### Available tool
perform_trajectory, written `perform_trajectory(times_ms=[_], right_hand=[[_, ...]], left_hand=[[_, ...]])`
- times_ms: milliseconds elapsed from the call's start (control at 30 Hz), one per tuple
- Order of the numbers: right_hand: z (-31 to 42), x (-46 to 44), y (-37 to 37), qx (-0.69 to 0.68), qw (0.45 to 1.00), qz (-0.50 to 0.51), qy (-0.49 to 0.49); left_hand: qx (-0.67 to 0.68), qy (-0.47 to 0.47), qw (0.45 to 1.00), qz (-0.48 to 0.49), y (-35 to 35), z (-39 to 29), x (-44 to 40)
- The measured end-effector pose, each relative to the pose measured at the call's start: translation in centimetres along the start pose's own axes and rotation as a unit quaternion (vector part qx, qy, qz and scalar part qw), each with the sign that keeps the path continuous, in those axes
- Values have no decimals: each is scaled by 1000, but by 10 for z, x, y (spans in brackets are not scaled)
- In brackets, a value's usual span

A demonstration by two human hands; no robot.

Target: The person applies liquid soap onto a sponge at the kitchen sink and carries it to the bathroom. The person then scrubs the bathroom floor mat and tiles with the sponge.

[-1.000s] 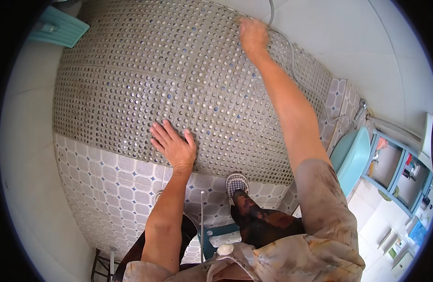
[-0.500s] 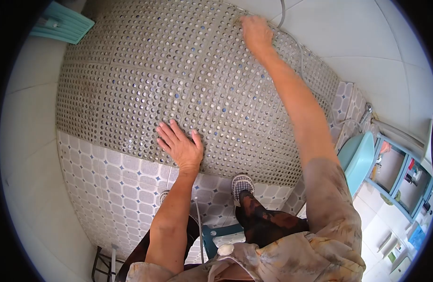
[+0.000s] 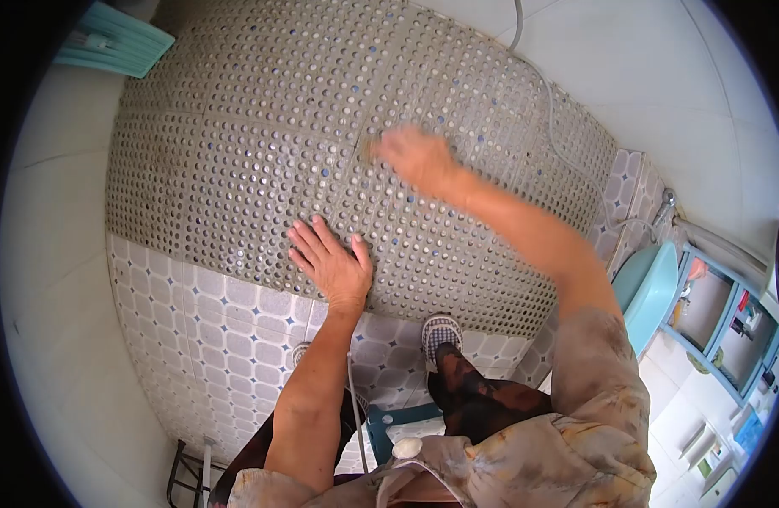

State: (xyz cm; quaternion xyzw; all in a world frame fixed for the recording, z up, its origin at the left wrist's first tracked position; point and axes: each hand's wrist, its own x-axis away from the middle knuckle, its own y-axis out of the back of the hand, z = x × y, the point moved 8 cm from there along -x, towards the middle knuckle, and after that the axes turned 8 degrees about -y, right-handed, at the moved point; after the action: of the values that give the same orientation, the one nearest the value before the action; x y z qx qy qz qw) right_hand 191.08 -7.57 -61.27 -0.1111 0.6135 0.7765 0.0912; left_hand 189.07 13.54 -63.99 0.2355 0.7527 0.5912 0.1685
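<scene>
A grey mat full of round holes [image 3: 262,169] covers much of the tiled floor. My left hand [image 3: 338,267] lies flat on the mat near its lower edge, fingers spread and holding nothing. Farther up and to the right, my right hand [image 3: 415,157] is over the middle of the mat, blurred by motion. Its fingers are closed round a small brownish thing [image 3: 371,151], too blurred to make out. Between my feet is a dark teal stool [image 3: 402,415], partly hidden by my clothes.
A grey hose [image 3: 548,110] runs along the mat's right side to the wall. At the right stand a light teal basin [image 3: 652,292] and a blue shelf rack [image 3: 702,345]. A teal plastic object [image 3: 123,42] is at the upper left. Patterned tiles [image 3: 228,339] border the mat.
My right hand has moved from the mat's upper right edge down and left to its middle, elbow now bent. My left hand stays flat on the mat. The whole view has shifted slightly.
</scene>
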Motion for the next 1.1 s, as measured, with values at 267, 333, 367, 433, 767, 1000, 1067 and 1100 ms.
perform_trajectory(times_ms=[267,333,367,433,767,1000,1067,1100], right_hand=[[-147,-90,10,131,935,-9,-329],[-85,-75,-6,56,941,110,-314],[-49,-50,-27,38,981,57,-184],[39,-3,-20,-75,992,69,-80],[-88,-52,-2,72,970,-2,-233],[-5,-31,-17,-2,990,28,-141],[60,4,-17,-28,999,9,-23],[70,14,-13,-61,997,21,-34]], left_hand=[[5,3,1000,-2,-2,2,1],[8,6,1000,-2,-3,2,0],[10,6,1000,-4,-3,3,0],[11,5,1000,-2,-3,3,1],[13,-3,1000,-18,-4,3,1],[12,8,1000,-12,-4,6,2],[13,1,1000,-17,-4,3,2],[16,0,1000,-16,-4,3,1]])
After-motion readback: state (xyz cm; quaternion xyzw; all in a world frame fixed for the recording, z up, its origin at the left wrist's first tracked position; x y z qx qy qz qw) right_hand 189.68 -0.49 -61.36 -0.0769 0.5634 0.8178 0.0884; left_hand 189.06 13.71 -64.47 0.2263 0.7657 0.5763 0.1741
